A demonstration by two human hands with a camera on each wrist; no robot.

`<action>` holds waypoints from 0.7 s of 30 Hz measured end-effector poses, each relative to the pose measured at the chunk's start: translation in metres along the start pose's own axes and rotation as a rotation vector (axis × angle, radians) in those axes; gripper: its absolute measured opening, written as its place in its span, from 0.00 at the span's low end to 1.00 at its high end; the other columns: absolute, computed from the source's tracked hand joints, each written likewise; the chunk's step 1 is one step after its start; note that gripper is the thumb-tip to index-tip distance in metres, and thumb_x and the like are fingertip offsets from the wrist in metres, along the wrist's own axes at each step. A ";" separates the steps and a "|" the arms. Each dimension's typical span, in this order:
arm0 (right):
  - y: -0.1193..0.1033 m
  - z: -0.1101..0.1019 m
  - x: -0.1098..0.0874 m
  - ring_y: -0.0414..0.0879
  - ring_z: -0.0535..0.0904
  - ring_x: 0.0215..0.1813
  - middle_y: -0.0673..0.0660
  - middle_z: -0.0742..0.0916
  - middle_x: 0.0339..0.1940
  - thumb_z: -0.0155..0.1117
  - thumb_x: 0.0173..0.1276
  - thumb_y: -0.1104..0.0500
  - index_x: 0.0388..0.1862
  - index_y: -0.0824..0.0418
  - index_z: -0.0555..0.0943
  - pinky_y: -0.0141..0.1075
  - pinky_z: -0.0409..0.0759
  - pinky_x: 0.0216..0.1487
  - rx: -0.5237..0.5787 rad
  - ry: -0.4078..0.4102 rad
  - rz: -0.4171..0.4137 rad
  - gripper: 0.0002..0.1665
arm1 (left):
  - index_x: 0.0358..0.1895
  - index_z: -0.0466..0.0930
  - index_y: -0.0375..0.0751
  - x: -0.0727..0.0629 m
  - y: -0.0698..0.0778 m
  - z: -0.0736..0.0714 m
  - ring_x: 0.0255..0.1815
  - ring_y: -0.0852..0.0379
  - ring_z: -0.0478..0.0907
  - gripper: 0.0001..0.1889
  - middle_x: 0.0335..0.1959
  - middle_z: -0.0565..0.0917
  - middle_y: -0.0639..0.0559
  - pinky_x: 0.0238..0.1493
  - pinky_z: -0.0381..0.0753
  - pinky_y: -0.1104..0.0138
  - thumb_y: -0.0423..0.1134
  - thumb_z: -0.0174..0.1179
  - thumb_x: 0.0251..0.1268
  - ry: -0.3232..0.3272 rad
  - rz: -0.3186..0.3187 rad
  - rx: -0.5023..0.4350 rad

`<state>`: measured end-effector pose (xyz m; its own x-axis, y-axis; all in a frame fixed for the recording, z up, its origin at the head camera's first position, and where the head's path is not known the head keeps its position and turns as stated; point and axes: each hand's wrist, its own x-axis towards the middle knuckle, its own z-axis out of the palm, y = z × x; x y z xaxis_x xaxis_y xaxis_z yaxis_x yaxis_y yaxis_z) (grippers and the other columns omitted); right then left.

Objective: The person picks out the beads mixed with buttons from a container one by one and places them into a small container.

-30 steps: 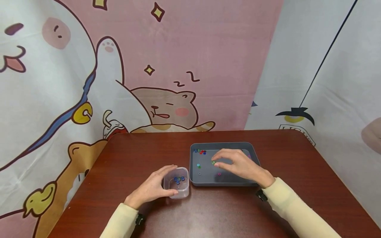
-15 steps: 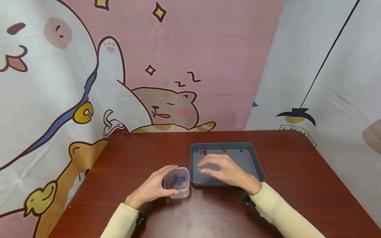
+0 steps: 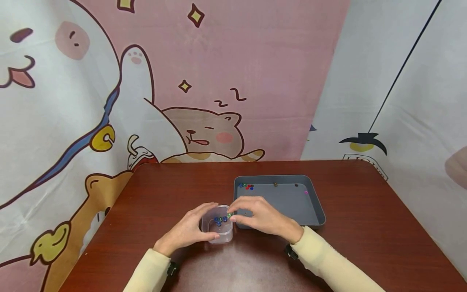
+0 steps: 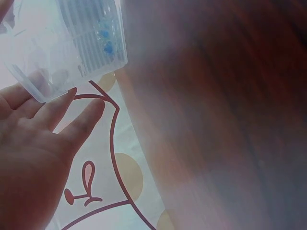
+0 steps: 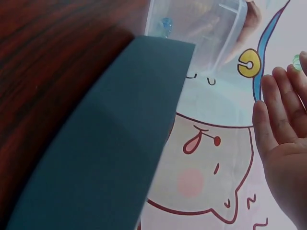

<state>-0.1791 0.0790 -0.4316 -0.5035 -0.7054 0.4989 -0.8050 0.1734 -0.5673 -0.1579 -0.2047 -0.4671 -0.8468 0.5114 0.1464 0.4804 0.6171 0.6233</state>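
My left hand grips a clear plastic box on the table, thumb at the near side and fingers at the far side. Several blue marbles and a green one lie in it. Between thumb and fingertips, my right hand pinches a clear green marble at the box's right rim. That green marble also shows in the right wrist view, beside the raised fingers. From the left wrist, the box appears with blue marbles blurred through its wall.
A grey tray stands right of the box. Small red, blue and green pieces cluster in its back left corner. A brownish piece, a dark one and a pink ring lie farther right. A printed cloth hangs behind the table.
My right hand has moved left and nearer, from over the tray's middle to the box's right rim, carrying the green marble. My left hand has stayed on the box.
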 end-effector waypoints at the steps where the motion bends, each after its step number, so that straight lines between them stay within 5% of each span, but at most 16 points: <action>1: 0.000 0.002 0.000 0.39 0.84 0.53 0.45 0.88 0.51 0.68 0.75 0.55 0.53 0.53 0.87 0.33 0.83 0.51 -0.005 -0.006 -0.010 0.11 | 0.76 0.70 0.43 0.000 0.000 0.000 0.71 0.50 0.72 0.47 0.73 0.73 0.49 0.67 0.74 0.46 0.57 0.78 0.54 -0.001 0.000 0.000; 9: 0.006 0.015 0.002 0.38 0.84 0.53 0.47 0.88 0.50 0.71 0.73 0.59 0.50 0.58 0.87 0.30 0.82 0.54 -0.126 -0.027 -0.084 0.09 | 0.77 0.69 0.43 0.000 0.000 0.000 0.73 0.47 0.71 0.48 0.75 0.71 0.47 0.67 0.74 0.44 0.59 0.77 0.55 -0.010 -0.009 -0.011; 21: 0.006 0.025 0.002 0.37 0.83 0.54 0.47 0.88 0.49 0.72 0.72 0.57 0.49 0.57 0.88 0.32 0.81 0.54 -0.224 -0.055 -0.084 0.10 | 0.76 0.69 0.43 -0.001 -0.002 0.001 0.73 0.47 0.70 0.49 0.75 0.71 0.47 0.67 0.73 0.45 0.63 0.75 0.55 -0.010 -0.005 -0.013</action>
<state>-0.1768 0.0615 -0.4505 -0.4187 -0.7592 0.4982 -0.8960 0.2562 -0.3626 -0.1581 -0.2058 -0.4688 -0.8466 0.5147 0.1356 0.4735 0.6119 0.6336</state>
